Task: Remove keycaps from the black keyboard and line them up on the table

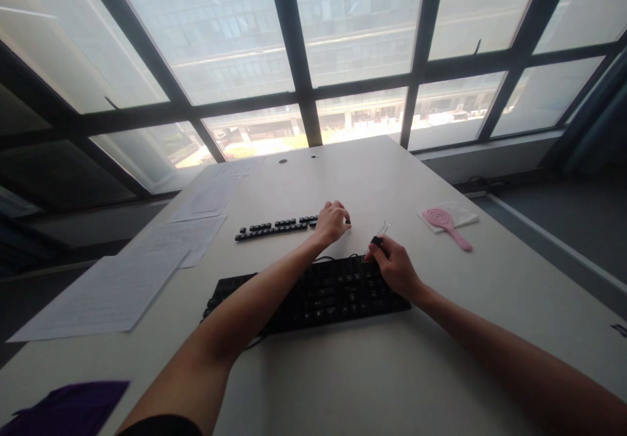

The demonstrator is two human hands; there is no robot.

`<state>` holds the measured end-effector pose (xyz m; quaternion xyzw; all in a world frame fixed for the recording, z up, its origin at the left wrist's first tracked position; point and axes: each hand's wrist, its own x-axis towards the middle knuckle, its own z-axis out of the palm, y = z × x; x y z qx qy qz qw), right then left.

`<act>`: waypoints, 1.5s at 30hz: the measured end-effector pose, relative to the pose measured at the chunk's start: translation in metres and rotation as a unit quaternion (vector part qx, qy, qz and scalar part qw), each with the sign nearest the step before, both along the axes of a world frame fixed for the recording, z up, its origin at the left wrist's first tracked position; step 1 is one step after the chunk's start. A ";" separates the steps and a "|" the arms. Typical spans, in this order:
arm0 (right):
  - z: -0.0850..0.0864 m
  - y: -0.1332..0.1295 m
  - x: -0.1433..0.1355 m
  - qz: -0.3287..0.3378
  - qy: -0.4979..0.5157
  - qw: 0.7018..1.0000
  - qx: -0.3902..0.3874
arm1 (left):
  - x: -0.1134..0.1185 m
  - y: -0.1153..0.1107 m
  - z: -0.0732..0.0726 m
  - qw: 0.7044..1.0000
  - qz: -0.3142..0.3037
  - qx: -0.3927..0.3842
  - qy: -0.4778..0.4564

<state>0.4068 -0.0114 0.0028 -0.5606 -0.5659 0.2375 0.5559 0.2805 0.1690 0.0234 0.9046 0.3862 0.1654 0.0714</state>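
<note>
A black keyboard [323, 295] lies in front of me, partly hidden under my left forearm. Beyond it, loose black keycaps [274, 228] stand in rows on the white table. My left hand [332, 222] is at the right end of these rows, its fingers closed round a small dark keycap [347, 222]. Over the keyboard's upper right corner, my right hand [396, 265] grips a keycap puller [377, 241] by its black handle, with the thin wire prongs pointing up and away from me.
A pink hairbrush [445, 224] rests on a clear plastic bag [471, 218] to the right. Printed papers [105, 295] spread along the table's left side, and a purple cloth [68, 406] is at the near left. Windows rise behind the white table [470, 344].
</note>
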 end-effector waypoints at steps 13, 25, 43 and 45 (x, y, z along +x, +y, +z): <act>0.000 0.001 0.002 -0.004 0.012 1.000 0.004 | 0.012 0.043 -0.003 0.998 0.030 -0.060 0.016; 0.004 0.011 0.023 -0.048 0.027 0.998 0.030 | -0.020 -0.092 0.019 0.998 -0.052 0.003 -0.039; 0.009 -0.008 0.022 0.120 -0.152 0.981 0.028 | -0.027 -0.128 -0.011 0.991 -0.057 -0.054 -0.109; 0.007 -0.011 0.022 0.117 -0.175 0.978 0.017 | -0.025 -0.130 -0.009 0.991 -0.061 -0.054 -0.109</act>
